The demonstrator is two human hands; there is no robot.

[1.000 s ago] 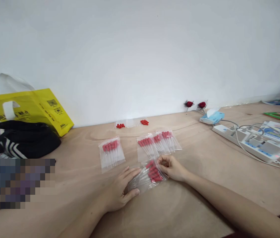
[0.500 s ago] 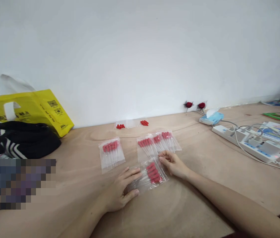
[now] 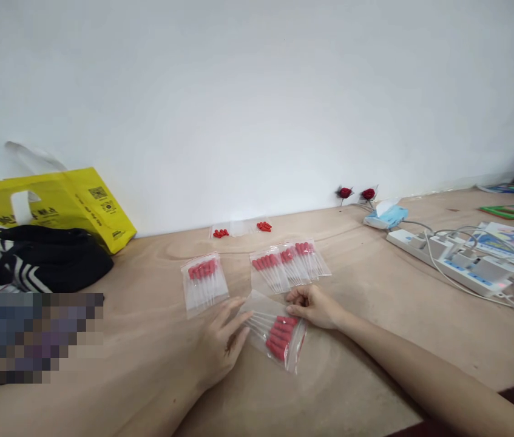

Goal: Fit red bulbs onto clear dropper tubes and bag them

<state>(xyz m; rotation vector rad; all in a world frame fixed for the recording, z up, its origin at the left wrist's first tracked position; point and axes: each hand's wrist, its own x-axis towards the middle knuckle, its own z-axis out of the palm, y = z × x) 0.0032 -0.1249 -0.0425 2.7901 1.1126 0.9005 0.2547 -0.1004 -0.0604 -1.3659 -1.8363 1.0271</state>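
Note:
A clear zip bag of red-tipped white sticks [image 3: 283, 335] lies on the wooden table between my hands, its red tips toward the right. My left hand [image 3: 223, 343] touches the bag's left end with fingers apart. At the bag's upper right edge, my right hand [image 3: 314, 305] has its thumb and fingers pinched together on it. Beyond them several similar bags overlap, with a left one [image 3: 266, 270] and a right one [image 3: 314, 258]. Another such bag [image 3: 204, 282] lies apart, above my left hand.
Small bags of short red pieces [image 3: 221, 233] lie by the wall. A yellow bag [image 3: 102, 206] and black cap [image 3: 60, 258] stand left. To the right are two dark red flowers [image 3: 344, 193], a tissue pack [image 3: 386, 216] and a power strip [image 3: 448, 264] with cables.
The bag between my hands has turned clockwise, its red tips now lower. My left hand has shifted slightly left and up; my right hand has moved slightly down and left.

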